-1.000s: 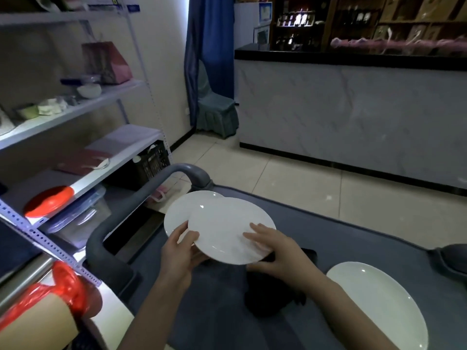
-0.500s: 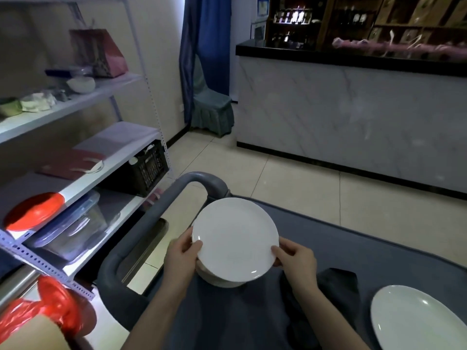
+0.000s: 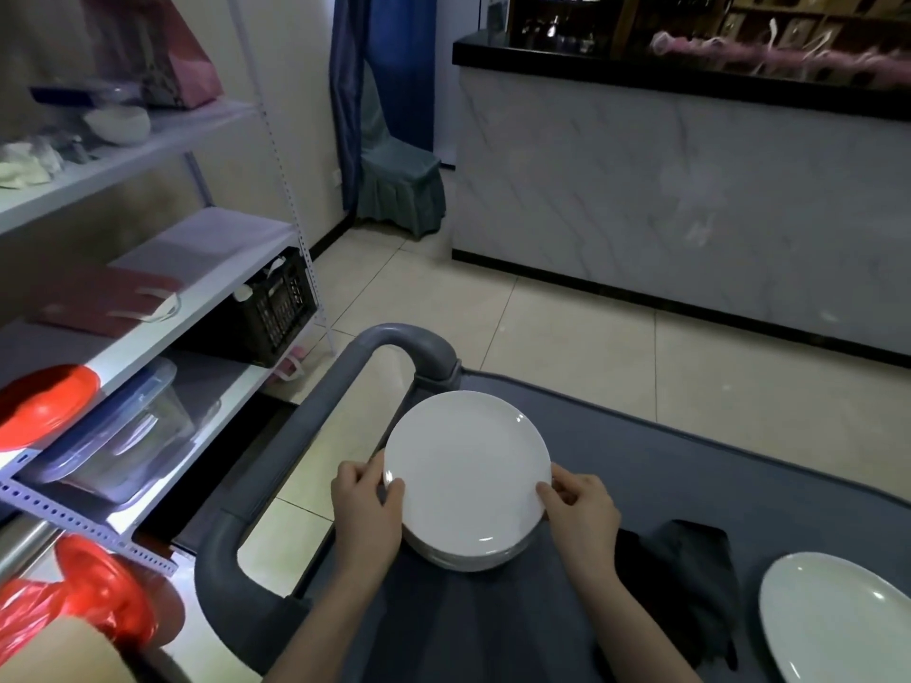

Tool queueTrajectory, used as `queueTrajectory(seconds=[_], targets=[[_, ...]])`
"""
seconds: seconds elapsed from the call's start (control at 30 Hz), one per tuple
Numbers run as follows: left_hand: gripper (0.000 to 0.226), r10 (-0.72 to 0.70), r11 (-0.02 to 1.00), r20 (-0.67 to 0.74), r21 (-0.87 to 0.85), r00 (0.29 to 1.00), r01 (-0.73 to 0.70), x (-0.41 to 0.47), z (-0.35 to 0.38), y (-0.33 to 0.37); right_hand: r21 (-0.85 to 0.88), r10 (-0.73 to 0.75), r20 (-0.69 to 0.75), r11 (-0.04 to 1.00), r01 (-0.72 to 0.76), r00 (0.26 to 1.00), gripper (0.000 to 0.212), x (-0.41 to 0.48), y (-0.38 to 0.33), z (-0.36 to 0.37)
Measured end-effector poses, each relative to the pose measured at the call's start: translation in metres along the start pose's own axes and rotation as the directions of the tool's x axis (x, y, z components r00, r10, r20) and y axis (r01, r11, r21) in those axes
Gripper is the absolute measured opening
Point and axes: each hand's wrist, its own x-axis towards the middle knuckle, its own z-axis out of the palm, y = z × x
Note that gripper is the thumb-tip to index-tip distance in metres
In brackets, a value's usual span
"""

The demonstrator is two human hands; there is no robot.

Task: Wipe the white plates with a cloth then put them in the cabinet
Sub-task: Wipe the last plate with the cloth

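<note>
I have my left hand (image 3: 367, 515) and right hand (image 3: 584, 510) curled on opposite rims of the stack of white plates (image 3: 468, 465), centred between them near the cart's (image 3: 665, 460) left edge.

Bare dark grey cart top (image 3: 690, 451) lies at right centre of the frame, behind the black crumpled cloth (image 3: 690, 569). At left centre, the thick grey curved cart handle (image 3: 310, 421) stands between the stacked white round plates (image 3: 468, 475) and the white metal shelf rack (image 3: 207, 303).
</note>
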Motion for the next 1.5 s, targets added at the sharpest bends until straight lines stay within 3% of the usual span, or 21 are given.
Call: queueTrajectory(seconds=[0.23,0.33,0.47,0.57,0.7,0.83,0.93,1.13,1.3,1.5], targets=[[0.052,0.050,0.992,-0.042,0.115,0.998,-0.045,-0.003,0.006,-0.004,-0.078,-0.089,0.016,0.993,0.090,0.996,0.021,-0.003,0.004,-0.003],[0.051,0.070,0.990,-0.097,0.131,0.993,-0.057,-0.007,0.007,0.003,-0.091,-0.095,0.061,0.991,0.100,0.994,0.023,0.002,0.009,-0.014],[0.035,0.230,0.973,-0.177,0.040,0.957,-0.227,-0.025,0.021,0.029,-0.076,-0.078,0.040,0.994,0.081,0.996,0.020,0.004,0.027,-0.046],[0.029,0.330,0.939,-0.097,-0.071,0.939,-0.338,-0.051,0.050,0.054,-0.084,-0.060,0.003,0.995,0.060,0.998,0.017,0.003,0.048,-0.084],[0.026,0.400,0.913,0.154,-0.156,0.903,-0.378,-0.097,0.112,0.080,-0.133,-0.022,-0.047,0.991,0.015,0.999,0.017,-0.001,0.084,-0.148],[0.024,0.274,0.960,0.448,-0.187,0.851,-0.210,-0.148,0.179,0.099,-0.149,0.062,-0.117,0.986,-0.079,0.991,0.018,-0.004,0.128,-0.215],[0.020,0.170,0.982,0.563,-0.166,0.809,-0.091,-0.181,0.226,0.110,-0.233,0.111,-0.124,0.963,-0.137,0.986,0.029,-0.002,0.165,-0.260],[0.039,0.073,0.996,0.587,0.002,0.806,-0.092,-0.222,0.294,0.121,-0.319,0.198,-0.170,0.916,-0.244,0.965,0.050,0.002,0.228,-0.326],[0.053,0.003,0.971,0.495,0.206,0.869,-0.121,-0.240,0.319,0.122,-0.216,0.257,-0.141,0.934,-0.283,0.956,0.055,0.003,0.252,-0.346],[0.062,-0.034,0.980,0.459,0.188,0.888,-0.060,-0.252,0.328,0.119,-0.018,0.269,-0.068,0.963,-0.270,0.961,0.048,0.002,0.263,-0.354]])
